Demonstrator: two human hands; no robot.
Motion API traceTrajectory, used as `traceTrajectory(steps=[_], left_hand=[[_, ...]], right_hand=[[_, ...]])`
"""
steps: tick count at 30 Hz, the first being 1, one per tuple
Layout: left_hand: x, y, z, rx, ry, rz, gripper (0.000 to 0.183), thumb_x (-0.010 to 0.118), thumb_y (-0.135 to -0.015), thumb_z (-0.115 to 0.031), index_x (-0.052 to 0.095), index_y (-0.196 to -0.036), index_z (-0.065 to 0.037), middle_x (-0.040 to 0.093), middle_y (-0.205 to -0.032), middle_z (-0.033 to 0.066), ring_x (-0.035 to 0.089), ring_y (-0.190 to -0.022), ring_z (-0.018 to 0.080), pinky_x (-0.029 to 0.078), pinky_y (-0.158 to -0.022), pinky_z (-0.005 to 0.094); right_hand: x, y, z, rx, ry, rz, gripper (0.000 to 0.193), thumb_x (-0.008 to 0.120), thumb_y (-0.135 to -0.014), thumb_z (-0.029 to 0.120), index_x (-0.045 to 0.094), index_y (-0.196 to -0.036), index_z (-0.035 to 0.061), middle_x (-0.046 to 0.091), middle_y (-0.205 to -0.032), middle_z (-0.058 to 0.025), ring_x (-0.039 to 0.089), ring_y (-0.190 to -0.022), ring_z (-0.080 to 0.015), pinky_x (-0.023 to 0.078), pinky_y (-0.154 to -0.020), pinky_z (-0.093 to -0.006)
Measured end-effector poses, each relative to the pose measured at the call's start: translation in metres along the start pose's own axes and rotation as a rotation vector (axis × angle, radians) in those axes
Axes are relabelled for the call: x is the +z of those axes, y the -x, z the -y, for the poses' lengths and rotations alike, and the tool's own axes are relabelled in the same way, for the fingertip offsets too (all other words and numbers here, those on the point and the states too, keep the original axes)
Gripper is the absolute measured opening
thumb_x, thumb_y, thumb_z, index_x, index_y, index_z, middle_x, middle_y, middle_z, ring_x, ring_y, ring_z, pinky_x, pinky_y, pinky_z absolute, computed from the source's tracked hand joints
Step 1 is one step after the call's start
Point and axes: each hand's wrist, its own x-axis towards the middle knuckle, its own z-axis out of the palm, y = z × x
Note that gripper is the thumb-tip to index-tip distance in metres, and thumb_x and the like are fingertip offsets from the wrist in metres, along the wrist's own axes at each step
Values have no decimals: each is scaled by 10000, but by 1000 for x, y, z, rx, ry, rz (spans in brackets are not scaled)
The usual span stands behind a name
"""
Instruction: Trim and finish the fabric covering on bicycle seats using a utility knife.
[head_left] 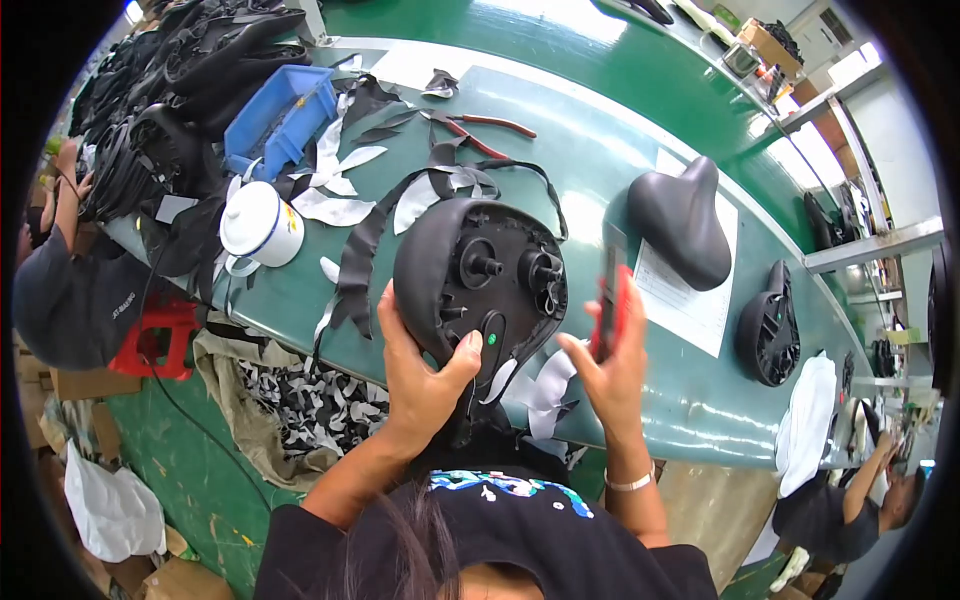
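My left hand [425, 375] grips a black bicycle saddle [420, 260], its hollow underside with round posts turned up toward me. A dark strip of cover material [360, 265] trails off the saddle's far side and left. My right hand [615, 375] is closed round a red utility knife [612, 310], its blade pointing away, apart from the saddle. Pale and dark offcuts [550, 390] lie at the table edge between my hands. To the right, a finished-looking saddle [680, 220] rests top up on a printed sheet [690, 300].
Red-handled pliers [490, 135], a blue bin [285, 120] and a white lidded mug [262, 225] stand on the green table [600, 130]. Another saddle [768, 325] lies underside up at right. A sack of scraps [310, 410] is below; co-workers [75, 290] sit at both sides.
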Motion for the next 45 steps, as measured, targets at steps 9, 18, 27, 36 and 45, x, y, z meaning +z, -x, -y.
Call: traceTrajectory(steps=[9, 18, 27, 36, 45], left_hand=[[-54, -29, -19, -380, 179, 266, 672, 564, -608, -56, 460, -1265, 40, 576, -1132, 87, 542, -1040, 181, 399, -948, 291], [30, -182, 15, -247, 781, 400, 557, 421, -958, -475, 447, -1303, -39, 474, -1349, 105, 466, -1230, 229, 367, -1022, 344], [33, -34, 52, 681, -705, 1389, 461, 662, -799, -425, 602, -1183, -177, 445, -1384, 129, 365, -1324, 300, 259, -1070, 518], [-43, -103, 23, -390, 536, 467, 719, 560, -901, -469, 306, -1384, -2, 493, -1296, 149, 510, -1166, 219, 437, -950, 370], [-42, -115, 2, -497, 135, 410, 547, 691, -787, -268, 480, -1195, 30, 586, -965, 85, 610, -785, 137, 530, -689, 267]], right_hand=[[-86, -62, -91, -61, 441, -641, 474, 575, -768, -10, 472, -1230, 2, 614, -943, -119, 579, -721, -148, 477, -640, -261], [-59, -33, -64, 423, -694, -293, 513, 648, -832, 84, 433, -1297, 58, 602, -1021, -103, 598, -750, -139, 488, -652, -220], [-67, -68, -67, 352, -823, -591, 559, 623, -856, 133, 377, -1356, 84, 450, -1299, -45, 576, -740, -162, 525, -559, -309], [2, -7, 46, -526, 394, 250, 337, 772, -582, 147, 692, -910, 158, 518, -1039, -112, 577, -808, -241, 486, -728, -334], [-39, 2, -8, -132, 22, 278, 499, 738, -760, 133, 565, -1225, 73, 661, -936, -125, 636, -747, -276, 522, -681, -336]])
